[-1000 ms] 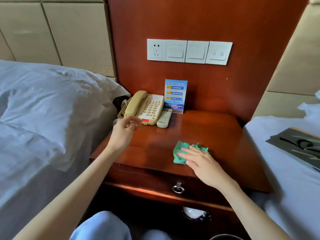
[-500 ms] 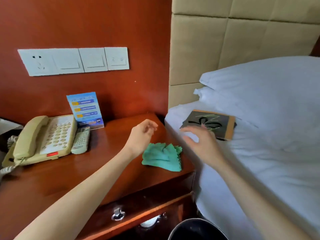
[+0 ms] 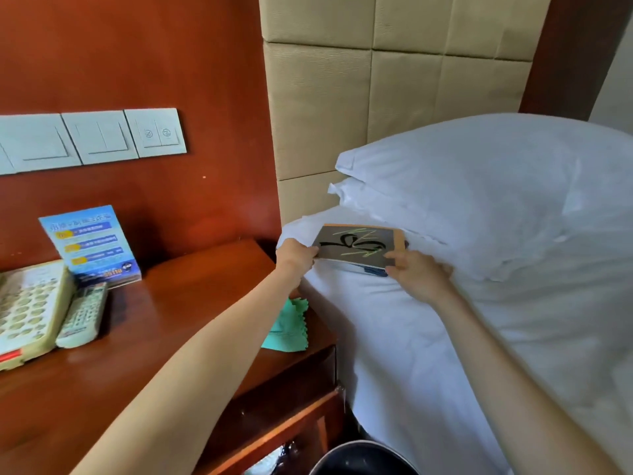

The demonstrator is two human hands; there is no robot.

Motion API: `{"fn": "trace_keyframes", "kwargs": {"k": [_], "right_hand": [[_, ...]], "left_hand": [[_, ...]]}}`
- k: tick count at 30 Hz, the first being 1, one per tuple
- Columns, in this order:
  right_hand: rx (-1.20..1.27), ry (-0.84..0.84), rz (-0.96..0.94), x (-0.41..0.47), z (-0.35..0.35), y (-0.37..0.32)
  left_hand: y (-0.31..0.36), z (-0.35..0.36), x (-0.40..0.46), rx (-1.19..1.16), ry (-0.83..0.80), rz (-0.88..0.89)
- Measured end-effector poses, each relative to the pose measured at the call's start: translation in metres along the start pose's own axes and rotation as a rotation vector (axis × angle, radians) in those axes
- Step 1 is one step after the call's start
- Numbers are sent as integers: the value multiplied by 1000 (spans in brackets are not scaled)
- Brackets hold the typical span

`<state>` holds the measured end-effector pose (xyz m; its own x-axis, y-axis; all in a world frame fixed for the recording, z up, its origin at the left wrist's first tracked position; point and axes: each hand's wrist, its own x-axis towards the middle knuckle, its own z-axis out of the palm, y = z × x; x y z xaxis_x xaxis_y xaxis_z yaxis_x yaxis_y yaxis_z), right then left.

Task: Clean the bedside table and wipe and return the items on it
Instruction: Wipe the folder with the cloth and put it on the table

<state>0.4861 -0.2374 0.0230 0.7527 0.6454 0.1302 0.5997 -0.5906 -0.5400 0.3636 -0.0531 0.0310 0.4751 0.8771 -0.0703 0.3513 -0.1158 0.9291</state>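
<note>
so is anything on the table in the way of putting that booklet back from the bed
Nothing visible blocks it. Both hands, left and right, hold the booklet on the bed. The green cloth lies at the table's near right edge; the middle shows bare wood.

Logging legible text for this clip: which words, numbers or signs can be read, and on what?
Blue sign card: rows of print, too blurred to read.
Telephone keypad: markings too small.
Remote control: button labels too small.
Wall switch plate: two round symbols, unreadable.
Dark booklet on the bed: brush-stroke design, no readable words.
</note>
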Motion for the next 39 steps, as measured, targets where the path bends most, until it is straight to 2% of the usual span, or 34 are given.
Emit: {"fn": "trace_keyframes", "kwargs": {"k": [3,5,14,17,20,23,25,27,31,35,37,39], "right_hand": [[279,-12,44,1,-5,-3],[452,-11,33,-1,-7,-9],[1015,72,-167,-52,-3,-73],[971,31,-232,-67,7,-107],[882,6,-316,-75,20,-141],[758,105,-440,-84,37,-174],[711,177,-526,-92,50,-191],[675,161,-565,-99,64,-202],[685,-17,-526,-107,88,-209],[748,-41,-493,-110,103,-218],[770,-21,-478,-110,108,-220],[780,-12,-458,-111,112,-221]], "left_hand": [[5,-6,-11,-235,-92,-99],[3,-16,-23,-342,-152,-86],[-38,-135,-90,-358,-113,256],[-60,-172,-107,-331,-63,387],[-74,-206,-117,-325,53,491],[-88,-240,-119,-311,269,519],[-98,-261,-118,-276,356,527],[-106,-277,-121,-234,355,570],[-127,-301,-127,-243,285,574],[-146,-315,-129,-290,221,531],[-150,-318,-128,-408,185,444],[-150,-316,-130,-694,59,295]]}}
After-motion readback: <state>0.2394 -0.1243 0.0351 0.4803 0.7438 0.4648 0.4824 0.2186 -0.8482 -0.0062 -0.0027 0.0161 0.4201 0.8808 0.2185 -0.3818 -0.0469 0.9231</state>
